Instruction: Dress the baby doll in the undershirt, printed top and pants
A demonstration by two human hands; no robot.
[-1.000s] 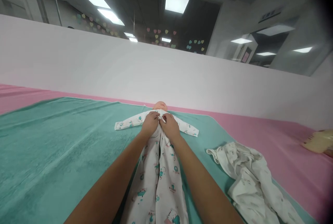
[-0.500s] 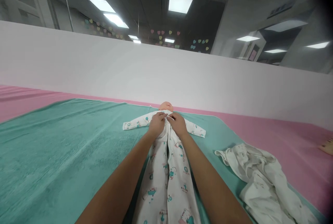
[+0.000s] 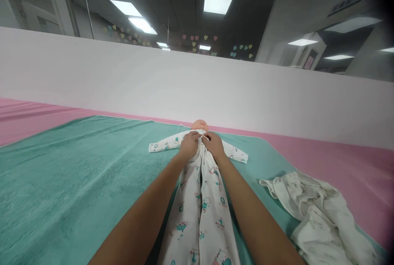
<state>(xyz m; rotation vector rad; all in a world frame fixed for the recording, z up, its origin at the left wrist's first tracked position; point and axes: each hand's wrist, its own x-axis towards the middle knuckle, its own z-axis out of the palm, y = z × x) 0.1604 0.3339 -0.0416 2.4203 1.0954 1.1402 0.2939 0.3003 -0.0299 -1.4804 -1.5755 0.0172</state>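
A baby doll (image 3: 200,125) lies on its back, its head toward the wall. It wears a white baby romper (image 3: 184,226) with a teal and pink print, sleeves spread to both sides and legs toward me. At the neckline, my left hand (image 3: 190,145) pinches the left side of the front opening. My right hand (image 3: 214,145) pinches the cloth just opposite, the fingertips of both hands nearly meeting. Any fastener between the fingers is too small to make out. Below my hands the front edges run down with a narrow dark gap between them.
A teal towel (image 3: 92,183) is spread under the doll, over a pink cover (image 3: 347,162). Crumpled white clothing (image 3: 323,211) lies at the right. Behind the doll rises a low white wall (image 3: 172,80) with glass (image 3: 184,14) above it.
The view has shifted slightly, so everything sits a little further right. Both hands stay at the neckline, with only small finger movement.
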